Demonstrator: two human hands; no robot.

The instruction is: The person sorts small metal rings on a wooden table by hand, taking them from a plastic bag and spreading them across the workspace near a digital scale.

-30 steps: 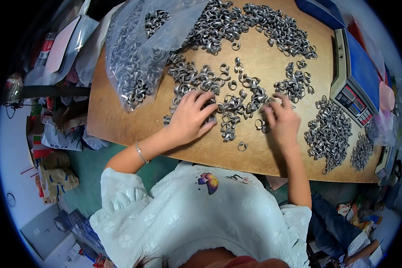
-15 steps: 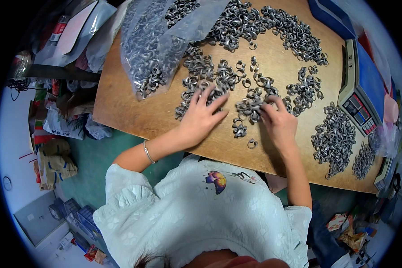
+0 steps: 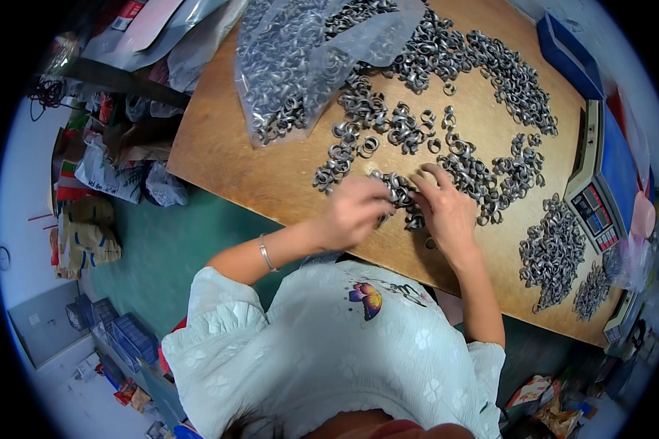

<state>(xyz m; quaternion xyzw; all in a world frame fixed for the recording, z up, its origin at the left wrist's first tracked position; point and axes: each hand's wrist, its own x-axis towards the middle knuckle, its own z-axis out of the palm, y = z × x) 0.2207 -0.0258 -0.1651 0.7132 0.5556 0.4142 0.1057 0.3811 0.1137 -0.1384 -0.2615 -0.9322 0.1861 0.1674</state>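
Left hand [image 3: 354,212], blurred, has closed in toward the right hand [image 3: 448,214]; the metal ring cluster [image 3: 398,189] now lies between them, at the left's two o'clock, seemingly gathered. Whether either grips, I cannot tell.

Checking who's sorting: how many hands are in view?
2: the left hand, blurred, left of a small cluster of grey rings; the right hand, at its right. I see no others, though some could be hidden.
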